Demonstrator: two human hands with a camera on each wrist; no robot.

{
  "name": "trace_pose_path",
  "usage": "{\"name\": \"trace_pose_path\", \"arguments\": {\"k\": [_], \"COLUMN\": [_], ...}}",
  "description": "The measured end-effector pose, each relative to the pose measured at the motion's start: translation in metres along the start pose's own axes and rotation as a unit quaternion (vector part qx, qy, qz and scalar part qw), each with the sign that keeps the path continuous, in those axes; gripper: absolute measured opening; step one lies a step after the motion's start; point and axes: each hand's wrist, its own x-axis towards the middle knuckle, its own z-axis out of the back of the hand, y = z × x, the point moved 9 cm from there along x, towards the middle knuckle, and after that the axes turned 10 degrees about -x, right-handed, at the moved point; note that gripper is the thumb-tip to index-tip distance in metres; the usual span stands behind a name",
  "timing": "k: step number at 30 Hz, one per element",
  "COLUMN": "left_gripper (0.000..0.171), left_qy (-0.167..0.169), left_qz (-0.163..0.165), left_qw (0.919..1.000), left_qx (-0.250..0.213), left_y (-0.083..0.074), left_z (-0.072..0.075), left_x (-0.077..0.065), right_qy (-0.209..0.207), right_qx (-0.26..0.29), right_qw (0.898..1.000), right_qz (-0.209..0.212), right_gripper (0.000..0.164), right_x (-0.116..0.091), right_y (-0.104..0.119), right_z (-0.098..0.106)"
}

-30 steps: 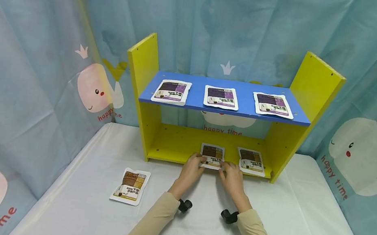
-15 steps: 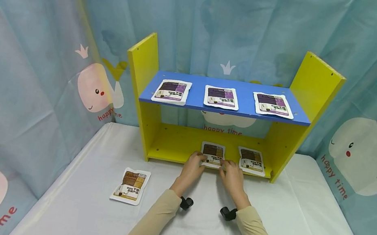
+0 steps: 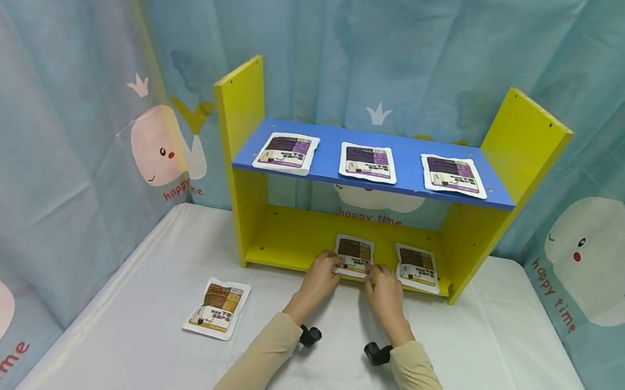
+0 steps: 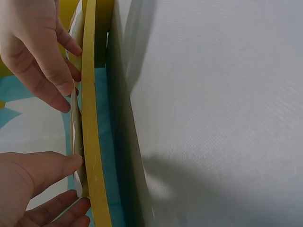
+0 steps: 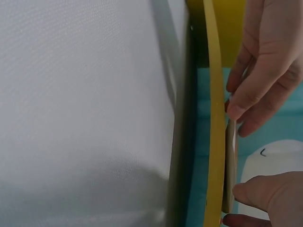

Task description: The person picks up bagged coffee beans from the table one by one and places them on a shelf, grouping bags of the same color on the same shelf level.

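Observation:
A flat white-edged pouch with a brown label [image 3: 354, 249] lies on the yellow lower shelf [image 3: 293, 240], close to its front edge. At its near left corner my left hand [image 3: 320, 282] pinches it, the thumb on top in the left wrist view. My right hand [image 3: 386, 297] pinches the near right corner, its thumb on the upper face in the right wrist view. Seen edge-on, the pouch [image 5: 230, 161] lies along the shelf board [image 5: 215, 118]. A similar brown pouch [image 3: 417, 267] rests to its right, untouched.
Three purple-labelled pouches, left [image 3: 286, 152], middle [image 3: 368, 162] and right [image 3: 453, 174], lie on the blue upper shelf [image 3: 328, 133]. Another brown pouch [image 3: 217, 308] is on the white tablecloth [image 3: 141, 345], front left. Yellow side panels [image 3: 526, 143] bound the shelf; a patterned curtain [image 3: 385, 43] hangs behind.
The pouch between my hands has slid slightly farther back onto the lower shelf. Both hands stay at its near corners; the other pouches keep their places.

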Motion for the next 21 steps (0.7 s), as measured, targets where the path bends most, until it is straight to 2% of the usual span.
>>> {"name": "trace_pose_path", "arguments": {"k": [6, 10, 13, 17, 21], "left_gripper": [0.031, 0.032, 0.031, 0.031, 0.032], "left_qy": [0.001, -0.002, -0.011, -0.023, -0.021], "left_qz": [0.002, 0.007, -0.001, -0.015, -0.014], "left_qw": [0.9999, 0.9998, 0.9997, 0.9995, 0.9997], "left_qx": [-0.015, -0.02, -0.021, -0.012, -0.004], "left_y": [0.002, 0.006, 0.008, 0.011, 0.016], "left_z": [0.003, 0.005, 0.008, 0.013, 0.018], "left_x": [-0.003, -0.008, -0.013, -0.02, -0.027], "right_qy": [-0.01, -0.029, -0.044, -0.057, -0.065], "right_qx": [0.018, 0.026, 0.031, 0.035, 0.038], "right_qw": [1.0, 0.999, 0.998, 0.997, 0.997], "right_qz": [0.007, 0.017, 0.023, 0.028, 0.031], "right_gripper": [0.023, 0.023, 0.022, 0.023, 0.026], "right_x": [-0.002, -0.006, -0.008, -0.012, -0.016], "right_y": [0.004, 0.009, 0.014, 0.021, 0.029], "right_z": [0.002, 0.005, 0.007, 0.007, 0.006]}}
